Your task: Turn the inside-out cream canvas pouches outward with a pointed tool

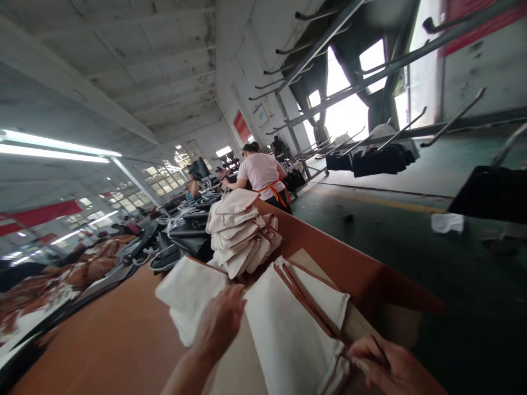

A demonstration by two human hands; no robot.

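My left hand is closed, its fingers bent at the edge of a white fabric panel that hangs to its left. Directly right of it lies a cream fabric piece with brown-edged folds, spread over a beige board. At that piece's lower right corner my right hand is closed, with a thin dark tool between its fingers; its exact kind is unclear. Beyond both hands rises a stack of cream fabric pieces with brown edging.
Brown sheeting covers the table. Black bags with pale cords crowd its left side, beside a brown and white heap. A person in a pink shirt works ahead. On the right stands a metal rack with protruding hooks and hanging dark pieces.
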